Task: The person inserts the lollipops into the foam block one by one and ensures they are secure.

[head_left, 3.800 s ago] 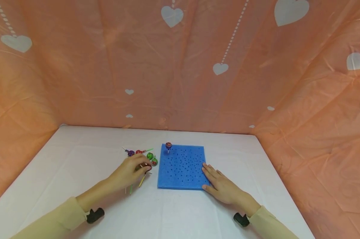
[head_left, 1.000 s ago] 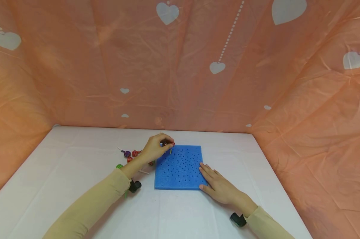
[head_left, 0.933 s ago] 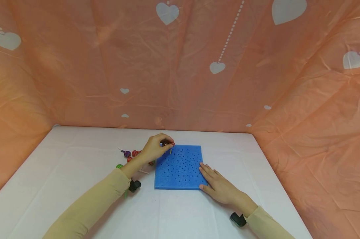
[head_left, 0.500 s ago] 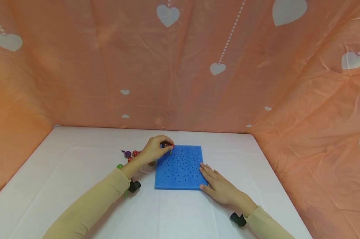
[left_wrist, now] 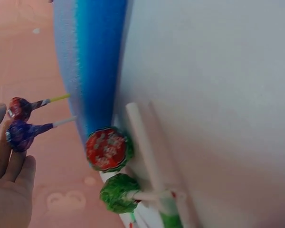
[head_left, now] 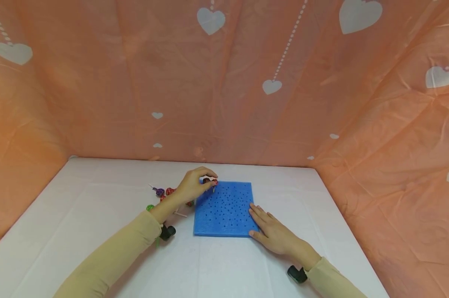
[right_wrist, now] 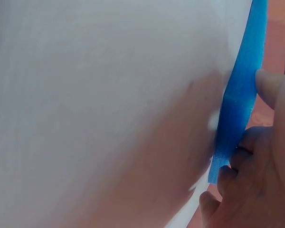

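Observation:
My left hand (head_left: 194,184) is over the far left corner of the blue perforated foam board (head_left: 224,215), thumb and fingers slightly apart around the red-wrapped head of a lollipop (head_left: 215,181). In the left wrist view that lollipop (left_wrist: 20,109) stands with its yellow stick meeting the board. Beside it a purple-wrapped lollipop (left_wrist: 20,135) stands on a white stick, with fingers behind its head. My right hand (head_left: 274,234) lies flat with straight fingers on the board's right edge; in the right wrist view a thumb (right_wrist: 270,88) rests against the blue board (right_wrist: 237,104).
Left of the board, partly hidden under my left forearm, lie several loose lollipops: a purple one (head_left: 159,192), a red one (head_left: 170,191) and a green one (head_left: 150,207). A white cloth covers the table (head_left: 224,269); an orange heart-patterned curtain (head_left: 224,103) surrounds it.
My left hand has carried a lollipop from the loose ones to the board's far left corner; within the last half second its fingers have loosened slightly. The right hand has stayed on the board's edge.

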Motion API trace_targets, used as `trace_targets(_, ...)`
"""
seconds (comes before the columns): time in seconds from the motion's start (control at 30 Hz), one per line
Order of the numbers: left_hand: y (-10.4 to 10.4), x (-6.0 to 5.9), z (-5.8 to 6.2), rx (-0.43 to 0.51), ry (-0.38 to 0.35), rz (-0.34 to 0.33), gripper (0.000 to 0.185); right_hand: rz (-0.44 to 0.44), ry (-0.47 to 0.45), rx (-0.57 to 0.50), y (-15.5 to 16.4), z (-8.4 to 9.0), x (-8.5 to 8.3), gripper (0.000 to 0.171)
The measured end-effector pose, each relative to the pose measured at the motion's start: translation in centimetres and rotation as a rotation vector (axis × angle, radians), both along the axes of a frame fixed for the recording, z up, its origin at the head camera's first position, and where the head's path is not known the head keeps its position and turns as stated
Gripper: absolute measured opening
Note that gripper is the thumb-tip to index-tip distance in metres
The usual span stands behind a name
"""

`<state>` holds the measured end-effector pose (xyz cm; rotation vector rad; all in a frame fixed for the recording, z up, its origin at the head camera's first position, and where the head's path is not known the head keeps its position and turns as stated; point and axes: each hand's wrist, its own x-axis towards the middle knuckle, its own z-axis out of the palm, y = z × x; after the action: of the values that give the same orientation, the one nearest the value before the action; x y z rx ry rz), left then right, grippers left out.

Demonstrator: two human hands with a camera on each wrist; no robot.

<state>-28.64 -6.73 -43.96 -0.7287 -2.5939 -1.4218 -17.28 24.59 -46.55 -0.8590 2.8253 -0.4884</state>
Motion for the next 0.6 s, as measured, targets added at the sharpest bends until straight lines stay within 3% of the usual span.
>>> trace_targets(0.2, -1.0, 0.5, 1.0, 0.012, 0.06, 0.035, 0.022, 0.007, -0.007, -0.005, 0.1, 0.0, 0.0, 0.071)
trace_targets(0.4, -2.8, 1.8, 2.6, 0.073, 0.076, 0.057, 0.024, 0.008, -0.012, -0.005, 0.1, 0.0, -0.1, 0.072)
trace_targets(0.6, -5.1, 3.1, 3.0, 0.08, 0.089, 0.073, 0.024, 0.001, -0.017, -0.002, 0.1, 0.1, 0.0, 0.072)
